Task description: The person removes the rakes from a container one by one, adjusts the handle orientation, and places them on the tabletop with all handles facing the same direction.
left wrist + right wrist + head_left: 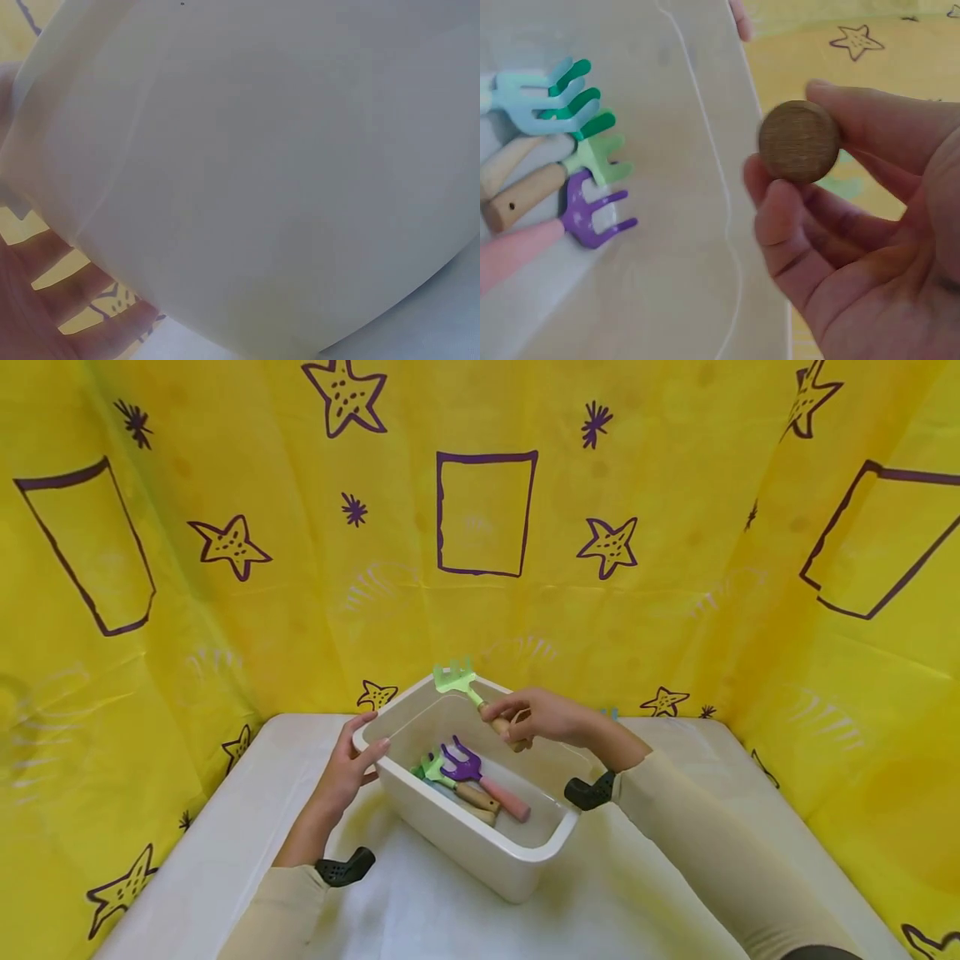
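Observation:
A light green toy hand rake [454, 681] with a wooden handle is in my right hand [553, 718], pinched between thumb and fingers above the white plastic bin [457, 839]. Its tines point away over the far rim. From the right wrist view, the round end of its wooden handle [799, 142] faces the camera. My left hand [345, 777] grips the bin's left corner, thumb over the rim. Inside the bin lie a purple fork [467, 766] with a pink handle, another light green rake [600, 159], and light blue [536, 97] and dark green tools partly overlapping.
The bin stands at an angle on a white-covered table [420, 927]. Yellow sheets [480, 618] with purple star and square drawings rise along the back and both sides. A small blue mark or object [609, 714] shows behind my right wrist.

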Action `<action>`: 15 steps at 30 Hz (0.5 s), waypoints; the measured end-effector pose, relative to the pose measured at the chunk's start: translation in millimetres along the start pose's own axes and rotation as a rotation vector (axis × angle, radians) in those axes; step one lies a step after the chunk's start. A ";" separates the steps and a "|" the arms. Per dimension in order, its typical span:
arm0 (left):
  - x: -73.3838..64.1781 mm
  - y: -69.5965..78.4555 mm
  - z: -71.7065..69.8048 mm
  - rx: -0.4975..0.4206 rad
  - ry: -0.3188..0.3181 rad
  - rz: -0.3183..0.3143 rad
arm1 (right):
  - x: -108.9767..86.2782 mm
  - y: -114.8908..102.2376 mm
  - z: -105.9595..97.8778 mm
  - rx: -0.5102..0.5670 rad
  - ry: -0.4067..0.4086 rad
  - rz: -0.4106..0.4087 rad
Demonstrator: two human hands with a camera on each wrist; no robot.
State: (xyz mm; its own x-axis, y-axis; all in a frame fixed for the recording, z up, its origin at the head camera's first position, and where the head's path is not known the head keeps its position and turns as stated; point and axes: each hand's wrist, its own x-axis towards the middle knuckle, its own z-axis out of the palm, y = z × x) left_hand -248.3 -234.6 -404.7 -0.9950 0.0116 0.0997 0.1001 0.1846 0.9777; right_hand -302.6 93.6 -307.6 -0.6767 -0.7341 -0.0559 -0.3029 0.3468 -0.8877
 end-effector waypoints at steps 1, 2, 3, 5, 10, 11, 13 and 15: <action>0.2 -0.3 0.3 0.001 -0.001 -0.002 | -2.9 2.1 -0.8 0.009 0.021 -0.011; 0.4 -0.6 0.4 0.002 -0.001 -0.005 | -6.0 3.4 -1.5 0.017 0.043 -0.020; 0.6 -0.7 0.7 0.000 -0.002 -0.006 | -8.9 4.6 -2.3 0.023 0.068 -0.026; 1.0 -1.0 1.0 -0.001 -0.005 -0.009 | -14.5 6.2 -4.6 0.021 0.118 -0.040; 2.3 -2.2 0.7 0.002 -0.007 -0.013 | -27.3 7.8 -12.6 0.008 0.220 -0.064; 2.3 -2.2 0.6 0.005 -0.005 -0.013 | -30.1 8.0 -14.4 0.007 0.234 -0.066; 0.7 1.4 0.6 0.005 -0.006 -0.018 | -35.8 8.6 -18.9 0.002 0.258 -0.060; 0.2 2.4 0.5 0.008 0.000 -0.019 | -41.7 10.6 -23.2 0.013 0.282 -0.057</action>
State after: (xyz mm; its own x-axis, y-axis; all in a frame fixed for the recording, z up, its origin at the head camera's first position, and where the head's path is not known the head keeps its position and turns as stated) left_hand -248.2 -233.7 -402.4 -0.9967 0.0083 0.0809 0.0810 0.1931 0.9778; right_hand -293.2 141.4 -304.1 -0.8194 -0.5602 0.1217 -0.3382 0.3011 -0.8916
